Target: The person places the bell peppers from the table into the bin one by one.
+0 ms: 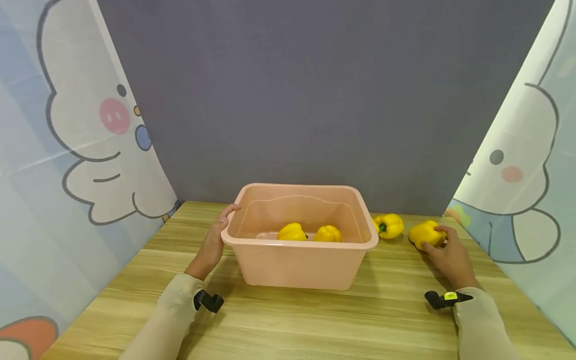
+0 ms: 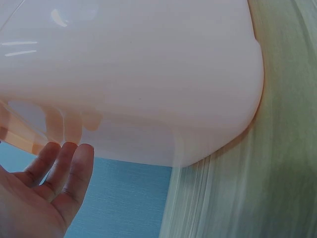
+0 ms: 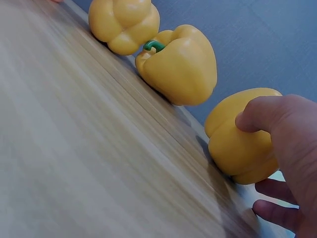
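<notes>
A pink plastic bin (image 1: 299, 265) stands on the wooden table with two yellow bell peppers inside, one on the left (image 1: 291, 232) and one on the right (image 1: 327, 234). My left hand (image 1: 213, 242) rests at its left rim, one finger reaching over the edge. In the left wrist view, several extended fingers (image 2: 74, 173) lie against the outer wall. Off to the right, my right hand (image 1: 452, 257) grips another yellow bell pepper (image 1: 424, 234) between thumb and fingers, close over the table near its back edge. The far side of that pepper is hidden.
Between the bin and my right hand lies a yellow bell pepper (image 1: 390, 226) with a green stem. Beside it is one more yellow bell pepper (image 3: 124, 22), mostly behind the bin in the head view. A grey panel (image 1: 292, 100) rises behind the table (image 1: 288, 320); printed sheets flank both sides.
</notes>
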A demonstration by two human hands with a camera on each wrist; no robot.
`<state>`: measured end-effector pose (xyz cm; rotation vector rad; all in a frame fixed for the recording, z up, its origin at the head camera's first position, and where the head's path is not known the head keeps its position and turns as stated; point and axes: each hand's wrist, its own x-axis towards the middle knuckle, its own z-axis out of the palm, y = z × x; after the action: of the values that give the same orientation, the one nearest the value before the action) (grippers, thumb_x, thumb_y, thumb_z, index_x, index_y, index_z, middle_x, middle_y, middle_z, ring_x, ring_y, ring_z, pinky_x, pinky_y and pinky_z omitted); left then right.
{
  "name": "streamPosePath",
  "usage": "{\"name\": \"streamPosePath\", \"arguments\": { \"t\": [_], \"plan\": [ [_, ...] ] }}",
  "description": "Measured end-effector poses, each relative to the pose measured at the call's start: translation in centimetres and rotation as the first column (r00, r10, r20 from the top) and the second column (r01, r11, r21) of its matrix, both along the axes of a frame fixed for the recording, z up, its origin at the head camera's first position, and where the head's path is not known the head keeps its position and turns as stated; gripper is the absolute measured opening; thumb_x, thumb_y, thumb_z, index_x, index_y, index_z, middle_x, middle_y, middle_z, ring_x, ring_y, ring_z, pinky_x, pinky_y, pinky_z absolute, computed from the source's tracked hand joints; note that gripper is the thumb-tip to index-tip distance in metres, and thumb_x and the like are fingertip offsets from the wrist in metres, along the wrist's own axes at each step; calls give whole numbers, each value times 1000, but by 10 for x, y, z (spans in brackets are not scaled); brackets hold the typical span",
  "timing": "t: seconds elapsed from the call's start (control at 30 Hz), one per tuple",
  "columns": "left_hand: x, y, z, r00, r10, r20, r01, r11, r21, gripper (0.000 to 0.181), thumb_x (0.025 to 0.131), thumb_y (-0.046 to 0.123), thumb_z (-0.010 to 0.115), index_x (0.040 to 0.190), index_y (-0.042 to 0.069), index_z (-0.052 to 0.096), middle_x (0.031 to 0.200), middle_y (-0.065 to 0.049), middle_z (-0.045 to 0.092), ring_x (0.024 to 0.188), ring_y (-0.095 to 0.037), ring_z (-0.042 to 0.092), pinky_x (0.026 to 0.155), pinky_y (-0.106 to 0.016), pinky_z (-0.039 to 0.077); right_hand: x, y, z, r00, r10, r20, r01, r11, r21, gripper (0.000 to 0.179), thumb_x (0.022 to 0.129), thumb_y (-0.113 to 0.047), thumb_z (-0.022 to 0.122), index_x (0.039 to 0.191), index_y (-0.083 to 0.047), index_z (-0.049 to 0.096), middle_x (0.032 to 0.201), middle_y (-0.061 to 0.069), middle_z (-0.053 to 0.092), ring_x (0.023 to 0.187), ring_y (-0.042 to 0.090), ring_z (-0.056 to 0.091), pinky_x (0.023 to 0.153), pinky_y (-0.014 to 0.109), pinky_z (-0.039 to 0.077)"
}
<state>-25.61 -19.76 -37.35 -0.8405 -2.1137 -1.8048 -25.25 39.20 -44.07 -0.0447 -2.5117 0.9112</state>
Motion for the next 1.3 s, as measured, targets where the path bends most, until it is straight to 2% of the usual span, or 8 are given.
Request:
{"name": "streamPosePath", "arguments": {
  "t": [0.2, 0.4, 0.63, 0.8, 0.9, 1.13, 1.3],
  "plan": [
    [0, -1, -3, 1000, 9, -1, -9, 1000, -7, 54, 108, 33, 18, 145, -2, 37, 152, -18, 33, 132, -28, 34, 100, -25, 34, -1, -1, -6, 1000, -11, -16, 11, 1000, 10, 69, 93, -31, 70, 139, 7, 35, 113, 40, 55, 94, 48, 55, 76, 55, 43],
    [0, -3, -4, 1000, 2, -3, -2, 1000, -14, 56, 109, 35, 16, 146, -2, 35, 151, -19, 32, 132, -28, 34, 100, -24, 34, -1, -4, -4, 999, -18, -33, 19, 1000, 8, 69, 94, -31, 70, 138, 8, 35, 118, 40, 52, 97, 49, 53, 80, 59, 41],
    [5, -8, -4, 1000, 17, 7, -17, 1000, -18, 55, 109, 35, 16, 146, -1, 35, 149, -18, 35, 129, -28, 37, 98, -24, 36, -1, -9, -4, 998, -54, 18, 54, 998, -36, 73, 96, -38, 64, 140, 10, 32, 121, 40, 49, 102, 51, 53, 83, 60, 42],
    [4, -8, -3, 1000, 4, 10, -4, 1000, -2, 56, 108, 36, 17, 146, -2, 34, 150, -18, 32, 130, -28, 34, 98, -24, 35, -1, -11, -3, 998, -59, 33, 61, 995, -73, 75, 97, -41, 62, 141, 10, 30, 121, 40, 48, 104, 51, 52, 85, 60, 41],
    [2, -7, -4, 1000, -1, 10, 1, 1000, -1, 56, 108, 35, 17, 146, -2, 34, 150, -17, 32, 131, -27, 33, 98, -24, 35, 0, -10, -1, 997, -65, 46, 69, 992, -103, 75, 98, -42, 61, 141, 10, 29, 119, 39, 49, 102, 49, 52, 82, 56, 42],
    [-2, -5, -5, 1000, 0, -3, 0, 1000, -4, 56, 108, 36, 16, 146, -2, 35, 148, -18, 34, 128, -27, 36, 97, -24, 37, 1, -5, 1, 993, -104, 52, 113, 973, -202, 75, 99, -47, 57, 141, 9, 30, 119, 32, 47, 98, 41, 52, 72, 32, 40],
    [-3, -4, -4, 1000, -9, -4, 9, 1000, -4, 56, 108, 36, 16, 146, -2, 34, 149, -18, 33, 129, -28, 36, 98, -24, 36, 2, -3, 2, 991, -124, 57, 134, 964, -231, 76, 99, -48, 57, 141, 9, 31, 122, 31, 45, 99, 39, 50, 72, 30, 38]
  ]
}}
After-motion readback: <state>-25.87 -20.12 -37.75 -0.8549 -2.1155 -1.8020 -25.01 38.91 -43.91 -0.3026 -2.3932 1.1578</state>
